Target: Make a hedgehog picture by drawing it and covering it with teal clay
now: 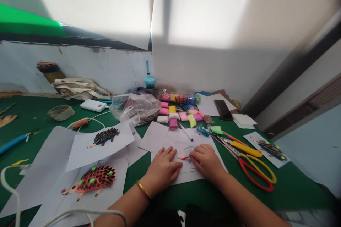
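Observation:
My left hand (163, 169) lies flat on a white sheet of paper (183, 138) with its fingers spread, and a gold bangle circles the wrist. My right hand (205, 159) rests curled on the same sheet, its fingertips pressing on a small pink clay shape (183, 155) stuck to a drawn hedgehog outline. Neither hand grips a tool. A pen (185, 132) lies on the paper just beyond the hands.
Two finished seed hedgehogs on paper, one (93, 181) and another (104, 136), lie at the left, and a third (270, 149) at the right. Red and yellow scissors (253, 163) sit right of my hand. Coloured clay blocks (177, 113), a plastic bag (135, 108), a phone (223, 109) and a power bank (93, 105) lie behind.

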Tool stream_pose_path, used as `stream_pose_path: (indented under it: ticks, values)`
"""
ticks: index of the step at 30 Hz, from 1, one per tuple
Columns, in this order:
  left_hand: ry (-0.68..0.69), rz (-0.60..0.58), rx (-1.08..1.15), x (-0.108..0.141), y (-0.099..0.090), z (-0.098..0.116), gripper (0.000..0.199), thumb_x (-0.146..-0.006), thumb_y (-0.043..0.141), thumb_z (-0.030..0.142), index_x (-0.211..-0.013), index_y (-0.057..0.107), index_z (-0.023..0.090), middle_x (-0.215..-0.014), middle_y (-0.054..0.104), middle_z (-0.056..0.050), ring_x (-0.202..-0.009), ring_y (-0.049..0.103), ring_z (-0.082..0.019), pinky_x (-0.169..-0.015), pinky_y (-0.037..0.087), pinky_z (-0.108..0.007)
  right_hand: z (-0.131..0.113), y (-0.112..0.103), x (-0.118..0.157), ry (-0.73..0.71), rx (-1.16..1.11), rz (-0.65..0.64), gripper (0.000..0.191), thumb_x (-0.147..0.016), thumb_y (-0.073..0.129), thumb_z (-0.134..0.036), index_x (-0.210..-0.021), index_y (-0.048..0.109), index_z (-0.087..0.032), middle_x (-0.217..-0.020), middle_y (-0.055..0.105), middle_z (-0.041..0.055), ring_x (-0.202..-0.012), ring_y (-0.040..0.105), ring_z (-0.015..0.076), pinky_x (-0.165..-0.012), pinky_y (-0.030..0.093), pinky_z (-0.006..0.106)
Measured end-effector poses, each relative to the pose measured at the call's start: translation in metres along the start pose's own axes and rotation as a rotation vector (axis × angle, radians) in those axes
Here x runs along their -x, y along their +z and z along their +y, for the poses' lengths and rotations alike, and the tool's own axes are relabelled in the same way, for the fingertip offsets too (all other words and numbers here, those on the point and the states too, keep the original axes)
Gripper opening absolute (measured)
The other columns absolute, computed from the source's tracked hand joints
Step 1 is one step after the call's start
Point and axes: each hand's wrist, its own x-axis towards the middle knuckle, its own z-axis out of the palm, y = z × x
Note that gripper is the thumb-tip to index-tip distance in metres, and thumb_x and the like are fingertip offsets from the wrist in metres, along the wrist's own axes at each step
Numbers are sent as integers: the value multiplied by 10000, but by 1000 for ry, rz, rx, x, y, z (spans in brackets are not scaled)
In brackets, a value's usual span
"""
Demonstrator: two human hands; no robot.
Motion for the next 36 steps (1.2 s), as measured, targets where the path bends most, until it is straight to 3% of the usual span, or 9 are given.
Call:
stream_pose_path:
  ticks: [10, 15, 20, 23, 25, 27, 30, 33, 36]
  values:
    - [7, 14, 2, 0, 2, -1, 222, -918, 557, 306, -1071, 718, 314, -1364, 575, -91, -1316, 480, -310, -1103, 333, -561, -5, -2, 9, -5, -56, 15, 171, -935, 538, -222, -864, 694, -220, -820, 667, 41, -821, 552, 197, -803, 343, 352]
    - [5, 26, 5, 1, 3, -1, 218, -909, 574, 308, -1073, 715, 326, -1363, 572, -86, -1323, 468, -310, -1107, 329, -553, -2, -1, 15, 40, -155, 81, 163, -933, 539, -231, -897, 698, -220, -838, 672, 43, -817, 575, 198, -791, 385, 346]
    - [10, 25, 12, 2, 1, -1, 207, -891, 588, 292, -1050, 718, 315, -1359, 572, -83, -1322, 465, -316, -1105, 327, -556, 31, -6, 13, 273, -168, 109, 246, -952, 463, -282, -1017, 687, -201, -974, 697, 78, -938, 614, 231, -838, 452, 359]
    - [18, 28, 15, 1, 0, -2, 209, -888, 591, 288, -1053, 716, 310, -1347, 582, -83, -1310, 477, -316, -1100, 334, -554, 58, -10, 13, 481, -33, 109, 315, -942, 412, -242, -1111, 668, -172, -1080, 696, 103, -1002, 619, 256, -867, 461, 393]
    - [22, 35, 16, 1, 0, -2, 209, -889, 589, 284, -1052, 717, 307, -1344, 585, -83, -1308, 479, -318, -1098, 336, -555, 69, -11, 15, 536, 85, 69, 337, -930, 405, -219, -1123, 677, -177, -1081, 703, 106, -1002, 616, 278, -857, 457, 422]
    - [23, 40, 16, 0, 1, -2, 207, -888, 590, 283, -1049, 719, 304, -1342, 586, -86, -1304, 482, -320, -1094, 339, -555, 70, -13, 17, 517, 199, 75, 336, -906, 448, -218, -1147, 682, -198, -1116, 691, 107, -1040, 588, 311, -867, 435, 460]
    - [19, 38, 17, 0, 2, -2, 202, -889, 590, 288, -1043, 720, 308, -1339, 588, -84, -1302, 484, -319, -1093, 338, -558, 51, -13, 16, 354, 248, 155, 354, -860, 524, -211, -1180, 675, -211, -1179, 649, 114, -1085, 539, 329, -904, 395, 483]
    - [10, 37, 14, 1, 3, -2, 203, -897, 581, 293, -1046, 717, 315, -1340, 587, -81, -1304, 484, -313, -1097, 331, -559, 19, -11, 14, 64, 74, 91, 333, -854, 533, -171, -1139, 692, -235, -1049, 654, 89, -988, 555, 258, -883, 403, 413]
    - [8, 38, 9, 1, 2, -1, 207, -902, 576, 293, -1054, 715, 317, -1340, 587, -84, -1304, 484, -309, -1096, 334, -556, -8, -5, 14, -21, -17, 9, 346, -830, 553, -138, -1128, 688, -251, -951, 640, 72, -892, 542, 235, -830, 399, 393]
